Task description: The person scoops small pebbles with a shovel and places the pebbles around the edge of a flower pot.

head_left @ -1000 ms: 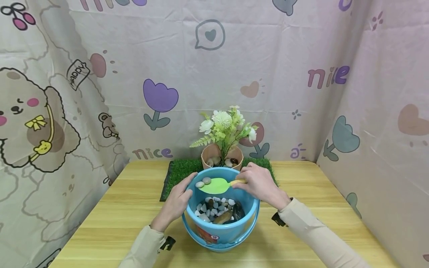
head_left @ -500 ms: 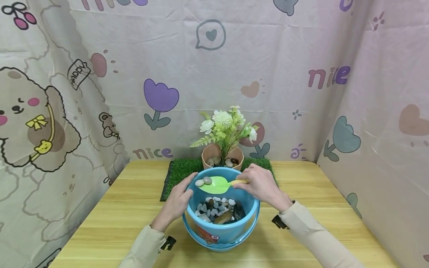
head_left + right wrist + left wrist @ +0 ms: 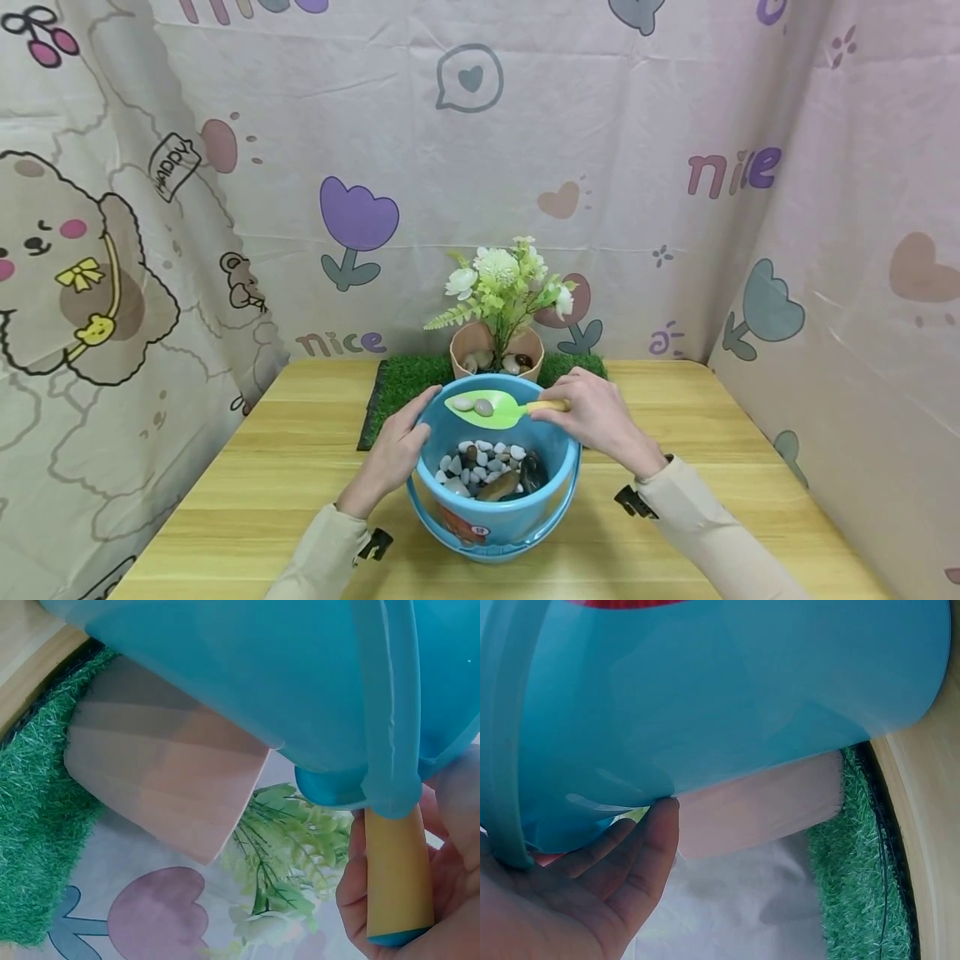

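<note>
My left hand [image 3: 396, 454] holds the left rim of a blue plastic bucket [image 3: 525, 521]; in the left wrist view its fingers [image 3: 652, 862] lie along the outer wall. With my right hand [image 3: 592, 412] I grip the yellow handle [image 3: 397, 877] of a small toy shovel [image 3: 504, 419], thumb and fingers around it. The shovel's light green blade is level above the bucket's mouth, pointing left. Two pale pebbles [image 3: 483, 407] lie side by side on the blade. At the bucket's bottom are several white and grey pebbles [image 3: 480, 475] and larger dark brown stones [image 3: 501, 486].
Just behind the bucket stands a pinkish flowerpot [image 3: 467, 340] with white artificial flowers [image 3: 498, 267] and some stones. It sits on a green turf mat [image 3: 405, 387]. The wooden table [image 3: 262, 492] extends to both sides, and a printed cloth [image 3: 637, 108] hangs around it.
The shovel has shifted slightly right with my right hand. Both pebbles now lie further back on the blade, away from its tip. My left hand stays on the rim.
</note>
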`<state>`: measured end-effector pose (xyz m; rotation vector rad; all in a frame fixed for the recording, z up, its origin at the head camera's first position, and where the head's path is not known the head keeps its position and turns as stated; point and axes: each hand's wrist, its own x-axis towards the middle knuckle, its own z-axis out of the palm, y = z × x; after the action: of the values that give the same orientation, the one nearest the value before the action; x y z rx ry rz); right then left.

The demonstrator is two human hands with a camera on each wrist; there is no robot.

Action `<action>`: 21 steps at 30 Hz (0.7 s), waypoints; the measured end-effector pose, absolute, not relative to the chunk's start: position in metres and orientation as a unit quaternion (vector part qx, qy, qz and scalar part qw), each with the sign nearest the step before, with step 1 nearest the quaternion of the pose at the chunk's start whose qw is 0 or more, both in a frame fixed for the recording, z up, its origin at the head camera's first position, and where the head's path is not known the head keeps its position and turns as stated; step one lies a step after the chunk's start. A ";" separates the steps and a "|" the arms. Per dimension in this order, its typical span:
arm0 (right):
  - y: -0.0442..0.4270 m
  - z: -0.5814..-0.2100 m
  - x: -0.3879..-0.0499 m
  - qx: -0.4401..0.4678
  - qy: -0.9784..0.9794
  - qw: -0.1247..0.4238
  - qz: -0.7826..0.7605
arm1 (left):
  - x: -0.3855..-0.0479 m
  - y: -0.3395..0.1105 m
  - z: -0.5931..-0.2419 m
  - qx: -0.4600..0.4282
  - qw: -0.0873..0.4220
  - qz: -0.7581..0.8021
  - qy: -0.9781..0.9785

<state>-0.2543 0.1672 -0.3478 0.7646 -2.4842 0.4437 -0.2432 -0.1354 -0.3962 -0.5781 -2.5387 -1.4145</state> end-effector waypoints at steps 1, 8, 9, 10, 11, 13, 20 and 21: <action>0.167 -0.347 -0.254 0.280 -0.912 0.250 0.163 | -0.243 -0.136 -0.396 -0.194 0.089 -0.476 -0.853; 0.168 -0.346 -0.253 0.276 -0.910 0.260 0.166 | -0.245 -0.134 -0.397 -0.191 0.092 -0.473 -0.855; 0.168 -0.346 -0.253 0.275 -0.910 0.260 0.167 | -0.245 -0.134 -0.397 -0.190 0.092 -0.473 -0.855; 0.168 -0.345 -0.252 0.275 -0.910 0.260 0.168 | -0.245 -0.134 -0.396 -0.190 0.092 -0.474 -0.855; 0.169 -0.345 -0.252 0.274 -0.910 0.260 0.170 | -0.245 -0.135 -0.396 -0.190 0.092 -0.474 -0.855; 0.169 -0.344 -0.251 0.273 -0.910 0.261 0.172 | -0.245 -0.135 -0.397 -0.190 0.093 -0.474 -0.855; 0.170 -0.343 -0.251 0.274 -0.910 0.259 0.171 | -0.244 -0.135 -0.397 -0.187 0.092 -0.472 -0.856; 0.170 -0.342 -0.251 0.276 -0.910 0.260 0.169 | -0.244 -0.134 -0.397 -0.188 0.091 -0.472 -0.856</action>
<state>-0.2513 0.1698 -0.3425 0.7468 -2.4650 0.4587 -0.2445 -0.1345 -0.3971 -0.5581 -2.5450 -1.4034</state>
